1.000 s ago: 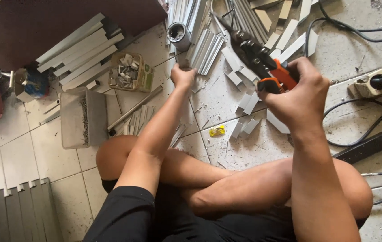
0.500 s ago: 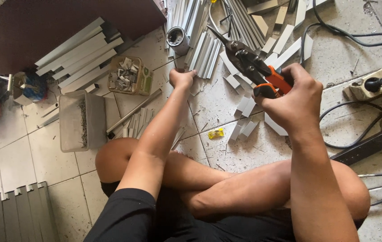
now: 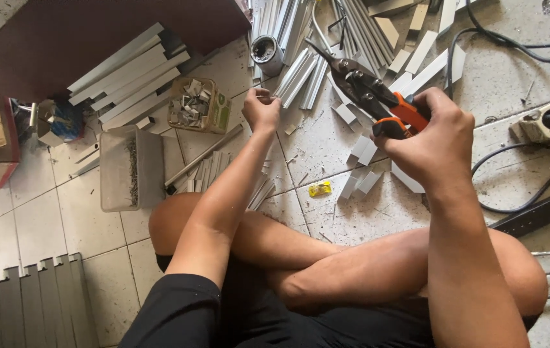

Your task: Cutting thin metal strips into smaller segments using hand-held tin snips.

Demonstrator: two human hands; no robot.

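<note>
Head view:
Right hand [image 3: 431,138]: clenched around orange-handled snips [image 3: 372,98].
Left hand [image 3: 261,109]: fingers curled, perhaps pinching something; unclear.

A makeshift floor workshop: cut aluminium profiles [image 3: 130,80], offcuts box [image 3: 196,106], power strip [image 3: 549,119] on tiles

1. The left hand [image 3: 261,108] is stretched forward on a nearly straight arm, fingers curled loosely inward.
2. The right hand [image 3: 428,138] is raised with the elbow bent, its fingers wrapped in a tight grip.
3. The legs are crossed beneath both forearms.
</note>
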